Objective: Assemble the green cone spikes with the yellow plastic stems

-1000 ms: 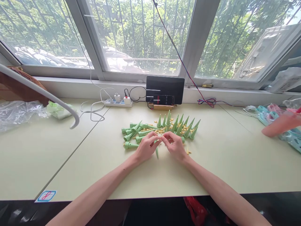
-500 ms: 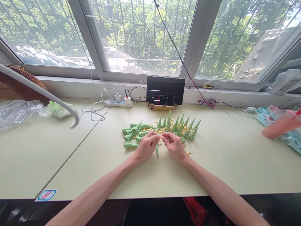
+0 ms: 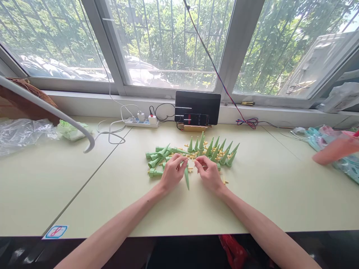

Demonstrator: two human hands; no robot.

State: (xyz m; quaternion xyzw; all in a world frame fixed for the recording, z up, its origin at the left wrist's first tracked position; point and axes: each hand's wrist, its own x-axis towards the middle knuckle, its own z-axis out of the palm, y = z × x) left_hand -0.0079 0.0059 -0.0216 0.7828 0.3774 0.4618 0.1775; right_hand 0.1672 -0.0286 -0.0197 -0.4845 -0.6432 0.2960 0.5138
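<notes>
My left hand (image 3: pixel 173 172) is closed in a pinch over the table, its fingertips near a green pointed spike (image 3: pixel 186 178) that lies tip toward me. My right hand (image 3: pixel 209 172) pinches too, a short way to the right, with a gap between the two hands. Whatever sits in either pinch is too small to make out. Left of the hands lie several green ribbed-cap spikes (image 3: pixel 157 157) on their sides. Behind and to the right, more green cones (image 3: pixel 209 149) stand points up among small yellow valve-like pieces (image 3: pixel 220 154).
A phone (image 3: pixel 196 119) with a running timer leans on a dark tablet (image 3: pixel 198 102). Behind the left pile sits a power strip (image 3: pixel 141 121) with cables. Clear plastic bags (image 3: pixel 25 134) lie far left, a pink object (image 3: pixel 336 151) far right. One yellow piece (image 3: pixel 225 182) lies by my right wrist.
My fingertips were together in front of the pile; now the hands have drawn slightly apart. More of the spike between them shows.
</notes>
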